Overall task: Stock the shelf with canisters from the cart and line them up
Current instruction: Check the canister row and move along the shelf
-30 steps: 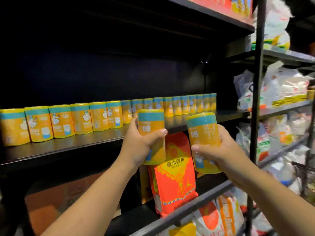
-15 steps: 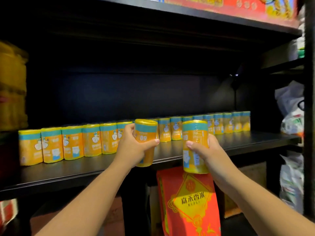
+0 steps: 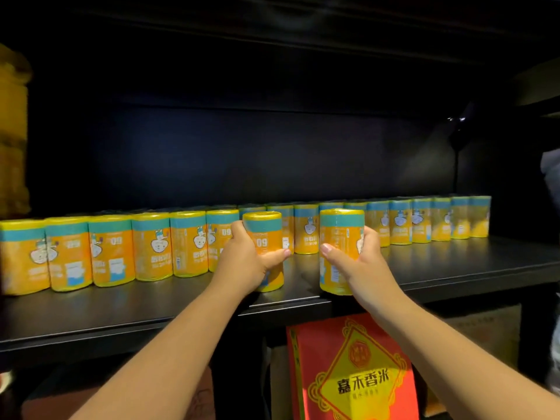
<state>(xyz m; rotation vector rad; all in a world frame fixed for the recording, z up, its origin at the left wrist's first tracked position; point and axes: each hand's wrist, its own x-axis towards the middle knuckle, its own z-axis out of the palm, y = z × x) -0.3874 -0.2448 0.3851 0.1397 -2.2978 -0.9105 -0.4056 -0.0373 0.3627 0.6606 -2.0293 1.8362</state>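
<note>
Two bare hands work at a black shelf [image 3: 454,268]. The left hand [image 3: 248,262] grips the left canister [image 3: 268,228] round its lower half, thumb across the front, fingers wrapped behind. The canister is upright, with its base close to the shelf's front edge; I cannot tell whether it is fully set down. The right hand [image 3: 360,262] grips the right canister [image 3: 339,237] from its 3 o'clock side, thumb on the front face, fingers curled round the back. This one is also upright, base at the front lip, and again contact with the shelf is unclear. The right canister stands at 3 o'clock of the left one, with a clear gap between them. Both are orange with a teal band and a yellow lid. Behind them, at 12 o'clock, a row [image 3: 151,247] of matching canisters runs from the 9 o'clock edge of view toward 3 o'clock, packed side by side and curving toward the back wall. The left canister sits just beside the row's near end, overlapping it in view. Below the shelf, at 6 o'clock of the right canister, stands a red bag [image 3: 354,377] with a yellow diamond label.
</note>
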